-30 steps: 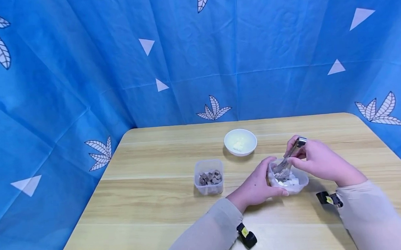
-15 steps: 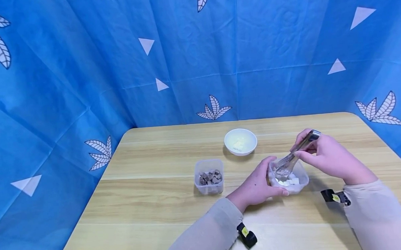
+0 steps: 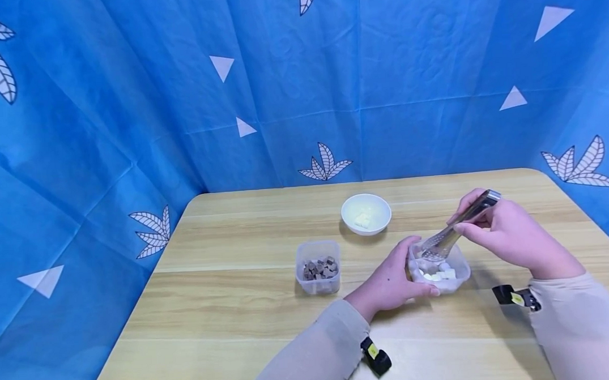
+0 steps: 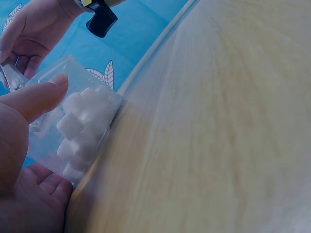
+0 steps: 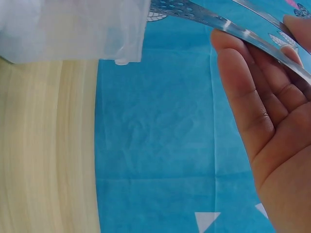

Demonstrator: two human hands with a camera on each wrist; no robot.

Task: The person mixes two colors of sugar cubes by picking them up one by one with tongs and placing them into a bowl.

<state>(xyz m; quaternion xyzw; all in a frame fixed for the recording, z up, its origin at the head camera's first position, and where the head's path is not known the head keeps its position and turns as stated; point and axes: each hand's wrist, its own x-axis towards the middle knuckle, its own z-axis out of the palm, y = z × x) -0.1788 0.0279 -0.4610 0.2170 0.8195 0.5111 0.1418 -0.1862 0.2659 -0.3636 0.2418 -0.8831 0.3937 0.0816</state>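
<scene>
Since a second ago the right hand (image 3: 510, 235) has lifted up and moved toward the right edge of the surface (image 3: 228, 306), and the metal tongs (image 3: 456, 228) it holds have come up with it. Before, the tips were down among the white cubes (image 3: 437, 275); now they sit just above them, over the open top of the clear tub (image 3: 439, 272). The fingers and thumb of this hand are curled round the top end of the tongs, gripping them. The tongs slant down from the hand to the tub. I cannot tell if a cube is caught between the tips.

The left hand (image 3: 390, 282) has stayed put. It holds the clear tub by its left side, thumb on the near wall and fingers curled round the far side. In the left wrist view the thumb (image 4: 34, 99) presses on the tub wall, with the white cubes just behind it.

The tub stands on the surface, toward the right and about halfway between the near and far edges. A second clear tub (image 3: 317, 267) with brown cubes (image 3: 319, 268) stands to its left (well apart from it). A white bowl (image 3: 365, 213) with something pale inside sits nearer the far edge. Blue cloth (image 3: 279, 89) with white leaves hangs behind the surface
</scene>
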